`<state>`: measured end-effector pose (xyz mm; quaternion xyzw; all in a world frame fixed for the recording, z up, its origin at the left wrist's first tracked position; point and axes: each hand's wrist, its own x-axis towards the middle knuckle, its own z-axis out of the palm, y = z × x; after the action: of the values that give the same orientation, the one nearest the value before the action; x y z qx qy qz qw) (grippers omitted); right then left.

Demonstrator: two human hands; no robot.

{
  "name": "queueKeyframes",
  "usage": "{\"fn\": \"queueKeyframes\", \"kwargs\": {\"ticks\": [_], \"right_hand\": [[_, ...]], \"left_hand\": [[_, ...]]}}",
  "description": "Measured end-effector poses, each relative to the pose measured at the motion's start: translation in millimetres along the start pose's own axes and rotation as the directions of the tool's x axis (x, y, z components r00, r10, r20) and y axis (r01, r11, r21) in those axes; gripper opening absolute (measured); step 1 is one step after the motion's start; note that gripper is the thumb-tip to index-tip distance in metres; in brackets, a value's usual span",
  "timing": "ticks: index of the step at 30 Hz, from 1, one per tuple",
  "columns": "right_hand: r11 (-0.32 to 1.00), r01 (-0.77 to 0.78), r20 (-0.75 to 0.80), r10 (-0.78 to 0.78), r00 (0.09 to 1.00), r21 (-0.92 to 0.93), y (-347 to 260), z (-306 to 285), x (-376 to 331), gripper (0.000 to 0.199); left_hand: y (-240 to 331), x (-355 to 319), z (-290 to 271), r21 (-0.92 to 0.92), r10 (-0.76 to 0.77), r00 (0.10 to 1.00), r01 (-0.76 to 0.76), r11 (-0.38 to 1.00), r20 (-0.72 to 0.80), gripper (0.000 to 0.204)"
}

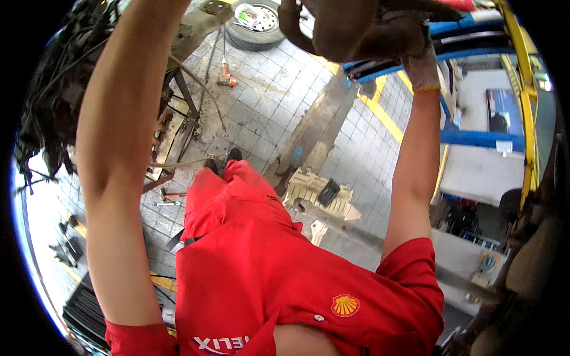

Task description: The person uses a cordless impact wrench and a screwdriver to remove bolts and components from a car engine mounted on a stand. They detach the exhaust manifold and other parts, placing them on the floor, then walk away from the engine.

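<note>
Both my arms are raised. My left forearm runs past the top edge on the left, so its hand is out of sight. At the upper right, my right hand wears a dirty pale work glove and reaches up against a dark brown, grimy metal part. That part hides its fingers, so I cannot make out whether they grip it. Another dirt-covered metal piece shows near the top, beside my left forearm.
Below lie a wheel, an orange-and-black tool, a red-handled tool and a cream slotted part over tiled floor. A metal stand and dark wiring are left; a yellow frame and blue beams are right.
</note>
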<state>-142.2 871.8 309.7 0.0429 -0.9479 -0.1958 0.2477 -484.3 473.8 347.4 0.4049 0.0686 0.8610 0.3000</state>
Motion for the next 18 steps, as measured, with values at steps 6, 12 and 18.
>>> {"fn": "queueKeyframes", "kwargs": {"ticks": [6, 12, 18], "right_hand": [[0.899, -0.278, 0.079, 0.267, 0.960, 0.340, -58.9, -15.8, -90.8, 0.048], [0.464, -0.729, 0.396, 0.626, 0.672, 0.504, -112.0, -21.1, -170.1, 0.047], [-0.003, -0.805, 0.523, 0.761, 0.383, 0.594, -149.7, 13.0, -280.3, 0.072]], "left_hand": [[-99.4, -55.1, -16.9, 0.085, -0.037, 0.985, 0.052, 0.995, -0.167, 0.027], [-177.7, -118.3, -25.5, -0.196, -0.327, 0.932, 0.295, 0.935, -0.157, 0.036], [-268.8, -157.8, -62.2, -0.071, -0.435, 0.836, 0.437, 0.896, -0.334, 0.054]]}}
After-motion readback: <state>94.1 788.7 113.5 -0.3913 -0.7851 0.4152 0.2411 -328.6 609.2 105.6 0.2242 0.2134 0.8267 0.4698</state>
